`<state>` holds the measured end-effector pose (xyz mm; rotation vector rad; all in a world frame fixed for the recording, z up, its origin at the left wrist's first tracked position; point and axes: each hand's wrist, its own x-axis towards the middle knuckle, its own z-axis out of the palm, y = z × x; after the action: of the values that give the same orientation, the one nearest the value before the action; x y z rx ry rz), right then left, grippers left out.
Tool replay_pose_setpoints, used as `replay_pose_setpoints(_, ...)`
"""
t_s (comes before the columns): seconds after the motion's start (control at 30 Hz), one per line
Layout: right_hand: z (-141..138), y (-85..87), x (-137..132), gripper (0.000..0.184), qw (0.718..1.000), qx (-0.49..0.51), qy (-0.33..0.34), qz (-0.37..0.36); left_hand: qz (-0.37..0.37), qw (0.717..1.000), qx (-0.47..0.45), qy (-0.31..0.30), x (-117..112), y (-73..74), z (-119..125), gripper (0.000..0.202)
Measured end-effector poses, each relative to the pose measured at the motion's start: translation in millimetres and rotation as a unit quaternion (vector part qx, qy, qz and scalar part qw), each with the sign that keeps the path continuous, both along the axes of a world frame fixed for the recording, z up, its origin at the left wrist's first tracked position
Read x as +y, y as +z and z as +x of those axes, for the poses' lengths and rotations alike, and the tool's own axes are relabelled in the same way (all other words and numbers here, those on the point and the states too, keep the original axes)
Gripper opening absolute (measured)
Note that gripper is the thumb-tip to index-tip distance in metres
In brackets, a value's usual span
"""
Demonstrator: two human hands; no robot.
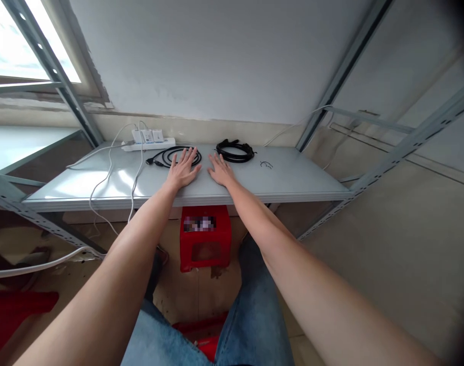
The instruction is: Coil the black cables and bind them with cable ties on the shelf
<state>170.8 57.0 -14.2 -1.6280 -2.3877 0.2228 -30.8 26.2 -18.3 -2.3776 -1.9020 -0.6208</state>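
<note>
My left hand lies palm down on the metal shelf, fingers spread. Its fingertips reach over the near right side of a loosely looped black cable, whose plug ends point left. Flat on the shelf rests my right hand, also with fingers apart and holding nothing. Just beyond its fingertips sits a thicker coiled black cable. Several short black ties are scattered to the right of that coil. Whether my fingers touch either cable I cannot tell.
A white power strip with chargers plugged in stands at the back left, and white cords trail over the front edge. Metal uprights frame the shelf. Below is a red stool. Another red stool shows at the lower left.
</note>
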Motion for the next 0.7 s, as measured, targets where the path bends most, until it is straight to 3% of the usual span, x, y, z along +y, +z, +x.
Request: replay_pose_setpoints(0.7, -0.5, 0.6, -1.2, 0.071, 1.000, -0.008, -0.003, -0.010, -0.015, 1.000, -0.020, 0.011, 1.5, -1.5, 0.2, 0.080)
